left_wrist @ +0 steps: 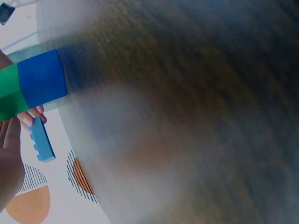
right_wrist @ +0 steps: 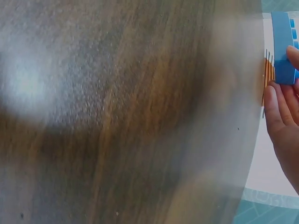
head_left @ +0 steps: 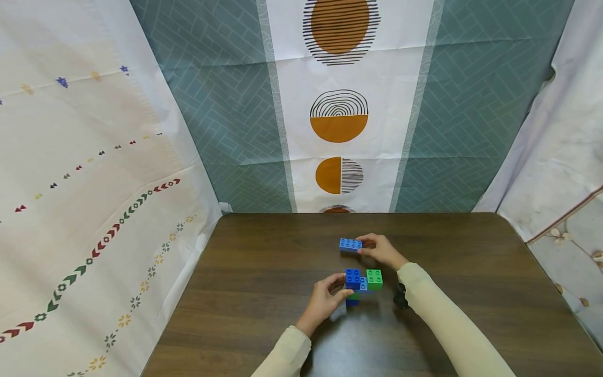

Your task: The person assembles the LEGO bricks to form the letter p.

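My left hand [head_left: 324, 297] grips a small built stack of toy building bricks from its left side. A dark blue brick [head_left: 353, 278] tops the stack, a light blue brick [head_left: 363, 284] shows beside it, and a bright green brick [head_left: 374, 279] sits on the right. Lower down are another green brick and a dark blue brick [left_wrist: 42, 78]. Farther back, my right hand [head_left: 380, 250] pinches a longer light blue brick [head_left: 349, 244] by its right end, studs showing. That brick appears raised, with a shadow beneath it. In the right wrist view, fingers [right_wrist: 280, 109] hold its lower end.
Both hands work over a dark brown wooden table [head_left: 254, 262]. A patterned cloth [head_left: 226, 115] hangs behind the far edge, and pale cloths hang at the left [head_left: 103, 209] and right [head_left: 565, 157]. A black band [head_left: 400, 296] is on the right wrist.
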Available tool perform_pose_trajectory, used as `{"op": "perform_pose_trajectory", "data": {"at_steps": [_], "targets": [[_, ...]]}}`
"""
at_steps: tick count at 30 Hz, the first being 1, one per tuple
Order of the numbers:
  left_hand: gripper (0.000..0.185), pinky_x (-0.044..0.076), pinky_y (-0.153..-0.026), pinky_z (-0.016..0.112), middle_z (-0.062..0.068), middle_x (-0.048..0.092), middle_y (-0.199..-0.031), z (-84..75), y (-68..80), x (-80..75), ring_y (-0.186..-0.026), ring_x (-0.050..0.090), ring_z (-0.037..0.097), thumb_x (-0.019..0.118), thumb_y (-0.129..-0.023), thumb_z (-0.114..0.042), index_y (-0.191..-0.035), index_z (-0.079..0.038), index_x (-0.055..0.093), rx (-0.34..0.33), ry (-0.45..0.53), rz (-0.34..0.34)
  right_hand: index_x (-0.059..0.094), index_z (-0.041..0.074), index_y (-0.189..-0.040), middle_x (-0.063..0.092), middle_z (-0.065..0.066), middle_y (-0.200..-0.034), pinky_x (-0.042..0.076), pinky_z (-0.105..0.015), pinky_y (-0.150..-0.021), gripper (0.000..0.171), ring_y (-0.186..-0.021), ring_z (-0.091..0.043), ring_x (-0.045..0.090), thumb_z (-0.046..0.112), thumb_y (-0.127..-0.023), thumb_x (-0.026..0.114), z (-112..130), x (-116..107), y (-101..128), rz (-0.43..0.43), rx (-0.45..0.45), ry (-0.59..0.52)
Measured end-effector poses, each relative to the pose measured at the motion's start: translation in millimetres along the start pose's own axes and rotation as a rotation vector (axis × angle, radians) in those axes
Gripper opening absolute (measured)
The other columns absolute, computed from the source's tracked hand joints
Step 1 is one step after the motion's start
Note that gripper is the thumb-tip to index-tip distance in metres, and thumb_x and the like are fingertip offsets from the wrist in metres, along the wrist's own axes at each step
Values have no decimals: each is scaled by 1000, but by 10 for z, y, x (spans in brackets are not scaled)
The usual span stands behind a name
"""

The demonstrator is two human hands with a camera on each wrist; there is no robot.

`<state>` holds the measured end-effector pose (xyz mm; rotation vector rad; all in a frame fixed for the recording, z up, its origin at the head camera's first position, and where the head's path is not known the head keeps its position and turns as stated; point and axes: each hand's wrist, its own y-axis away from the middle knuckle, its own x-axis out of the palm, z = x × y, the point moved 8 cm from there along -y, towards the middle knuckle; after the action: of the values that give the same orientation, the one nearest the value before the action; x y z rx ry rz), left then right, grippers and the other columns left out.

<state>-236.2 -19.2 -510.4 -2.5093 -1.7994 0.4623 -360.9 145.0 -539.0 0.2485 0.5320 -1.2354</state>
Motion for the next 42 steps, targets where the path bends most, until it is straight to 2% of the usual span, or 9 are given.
{"op": "perform_pose_trajectory", "data": {"at_steps": [5, 14, 20, 25, 29, 33, 36, 39, 42], "targets": [[33, 46, -85, 42, 15, 60, -106, -6, -5, 6, -101, 56, 26, 65, -79, -10, -110, -1, 58, 23, -7, 6, 56, 2, -115, 56, -16, -108, 48, -43, -79, 39, -96, -30, 56, 17, -80, 66, 44, -33, 29, 27, -20, -25], [33, 47, -84, 41, 16, 61, -106, 45, -14, 18, -101, 56, 27, 65, -79, -10, -110, -1, 58, 40, -3, 8, 51, -8, -115, 54, -25, -104, 48, -46, -79, 38, -92, -36, 56, 6, -82, 62, 571, -153, 218, 69, -81, -34], [35, 48, -83, 35, 12, 61, -106, 256, -56, 49, -101, 57, 22, 65, -79, -17, -111, -5, 58, 46, -17, 1, 55, -3, -114, 57, -18, -103, 50, -42, -77, 38, -90, -30, 57, 11, -80, 65, 533, -184, 217, 69, -100, -33], [37, 48, -82, 32, 8, 62, -105, 275, -57, 39, -99, 58, 18, 65, -78, -24, -111, -7, 59, 90, -17, -9, 57, 7, -114, 57, -7, -103, 50, -36, -78, 39, -90, -20, 58, 24, -81, 65, 437, -191, 200, 78, -114, 8], [36, 49, -80, 28, 7, 62, -104, 259, -49, 34, -98, 58, 16, 64, -79, -25, -110, -7, 59, 136, -45, -9, 57, 8, -113, 57, -5, -102, 50, -38, -78, 37, -89, -20, 57, 24, -80, 66, 482, -207, 226, 78, -138, -1], [36, 48, -81, 24, 5, 62, -105, 286, -53, 32, -99, 58, 14, 65, -78, -26, -111, -10, 59, 79, -24, -2, 57, 8, -113, 58, -6, -102, 50, -36, -78, 35, -88, -20, 57, 21, -81, 65, 585, -213, 281, 81, -152, 17], [37, 47, -82, 23, 5, 62, -106, 287, -54, 31, -99, 57, 14, 65, -78, -25, -111, -10, 59, 37, -19, -2, 57, 3, -112, 58, -10, -102, 48, -43, -80, 34, -89, -26, 57, 15, -81, 65, 747, -226, 350, 92, -156, 1], [36, 48, -82, 25, 8, 62, -105, 228, -43, 29, -99, 58, 17, 65, -78, -20, -111, -7, 59, 31, -19, -5, 56, -2, -112, 57, -17, -103, 44, -52, -81, 34, -91, -34, 55, 9, -81, 64, 930, -247, 428, 109, -171, -18], [35, 48, -82, 28, 12, 61, -106, 125, -19, 24, -99, 57, 20, 65, -79, -14, -111, -3, 58, 35, -17, -5, 55, -3, -112, 56, -17, -104, 44, -54, -81, 34, -92, -35, 55, 8, -81, 64, 1035, -266, 485, 117, -181, -15]]}}
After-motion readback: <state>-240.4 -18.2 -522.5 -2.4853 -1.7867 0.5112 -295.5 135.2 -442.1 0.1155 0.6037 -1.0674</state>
